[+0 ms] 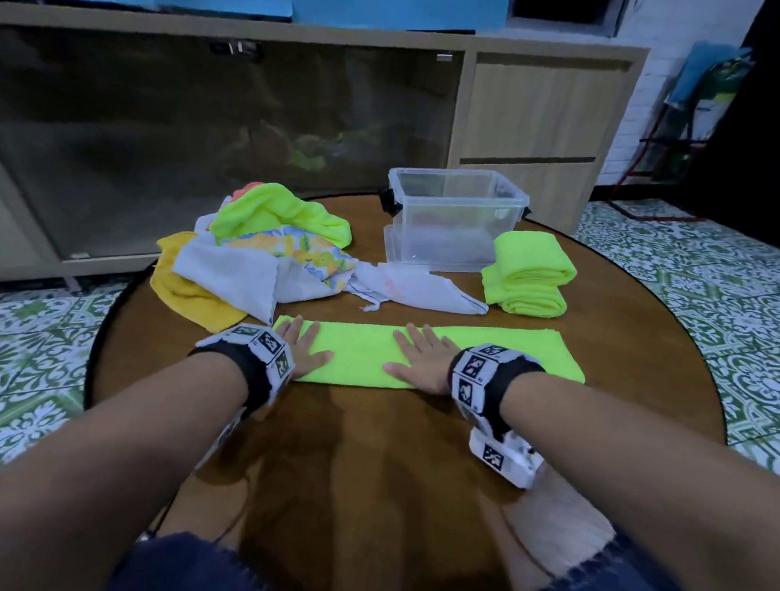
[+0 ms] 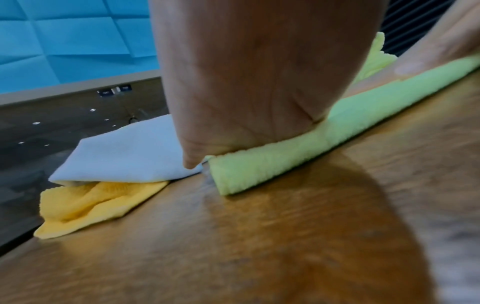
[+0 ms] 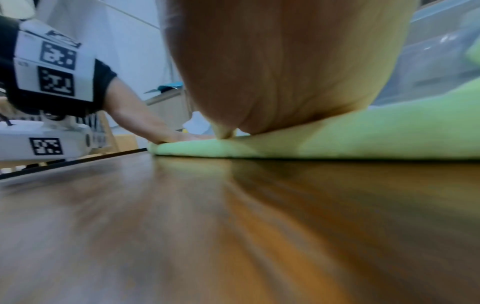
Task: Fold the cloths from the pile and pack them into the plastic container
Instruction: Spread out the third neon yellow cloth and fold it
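light: kinda dim, bluish indoor | shadows: soft dark patches on the shiny tabletop under the arms | blur: both wrist views smeary up close | edges: head view bends fisheye-style

Head looks down; wrist views skim the table.

No readable words, brands or numbers anywhere. Only signs: black-and-white square fiducial markers, coded patterns, not legible as text. Several on white band around right wrist, one more on white camera block under that wrist. Several on white band around left wrist; same band seen in right wrist view with two markers, plus one on camera block below it. Small dark tags on cabinet too blurred to read.
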Demonstrator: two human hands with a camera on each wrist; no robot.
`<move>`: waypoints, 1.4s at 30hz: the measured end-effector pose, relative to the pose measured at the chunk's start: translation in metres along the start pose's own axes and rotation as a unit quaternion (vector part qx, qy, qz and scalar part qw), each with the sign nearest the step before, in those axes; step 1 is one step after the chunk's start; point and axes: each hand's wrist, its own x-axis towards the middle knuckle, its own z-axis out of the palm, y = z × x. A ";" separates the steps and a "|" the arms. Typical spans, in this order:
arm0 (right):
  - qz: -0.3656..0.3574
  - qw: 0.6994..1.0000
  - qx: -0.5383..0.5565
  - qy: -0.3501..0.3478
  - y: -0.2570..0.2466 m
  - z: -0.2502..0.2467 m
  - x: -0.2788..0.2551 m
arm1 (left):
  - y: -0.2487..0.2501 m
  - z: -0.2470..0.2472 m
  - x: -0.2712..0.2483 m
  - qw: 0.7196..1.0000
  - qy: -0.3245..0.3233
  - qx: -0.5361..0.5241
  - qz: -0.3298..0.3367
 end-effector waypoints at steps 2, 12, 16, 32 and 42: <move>0.019 1.000 0.003 0.004 0.022 0.001 -0.008 | 0.000 -0.002 0.001 1.000 -0.006 0.003 -0.004; 0.174 0.984 0.024 -0.004 0.133 -0.006 -0.034 | 0.000 -0.029 -0.001 0.996 -0.062 0.067 -0.002; 0.211 0.974 0.066 0.051 0.154 -0.013 -0.036 | -0.003 -0.040 -0.004 0.991 0.039 0.127 -0.025; 0.244 0.919 0.230 0.207 0.162 -0.029 -0.036 | -0.024 -0.056 0.019 0.983 0.113 -0.110 -0.096; 0.278 0.911 0.238 0.189 0.158 -0.023 -0.020 | -0.026 -0.044 0.036 0.950 0.191 -0.217 -0.120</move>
